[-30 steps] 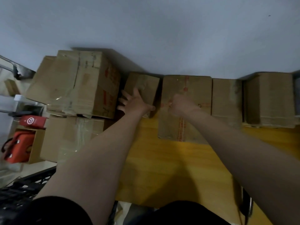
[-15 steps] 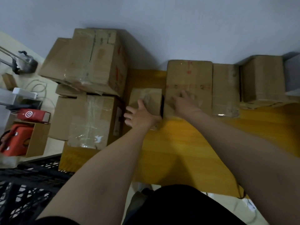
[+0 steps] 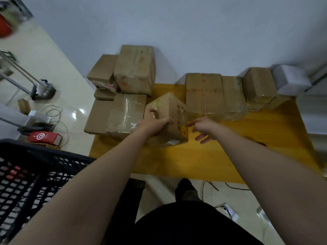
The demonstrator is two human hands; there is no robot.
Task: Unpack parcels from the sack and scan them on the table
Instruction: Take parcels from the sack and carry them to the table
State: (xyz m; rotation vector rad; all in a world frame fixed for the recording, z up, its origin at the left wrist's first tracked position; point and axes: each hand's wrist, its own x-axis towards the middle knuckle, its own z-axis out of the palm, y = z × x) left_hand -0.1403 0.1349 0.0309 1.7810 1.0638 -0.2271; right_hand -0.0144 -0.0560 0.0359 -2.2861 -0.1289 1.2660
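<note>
A small taped cardboard parcel (image 3: 174,114) is tilted on one edge above the yellow table (image 3: 212,156). My left hand (image 3: 152,123) grips its left side, fingers over the top and thumb across the near face. Just right of the parcel, my right hand (image 3: 203,129) hovers with fingers spread and holds nothing. A row of cardboard parcels (image 3: 204,92) lines the table's back edge against the wall.
Stacked cardboard boxes (image 3: 134,69) stand at the table's left end. A black plastic crate (image 3: 26,175) sits at my lower left. A red device (image 3: 44,137), cables and a metal stand lie on the floor to the left. White paper stack (image 3: 292,80) at back right.
My left hand has pulled the small parcel toward me and tipped it up. My right hand has left the big box at the back and come beside the parcel. The camera view has pulled back.
</note>
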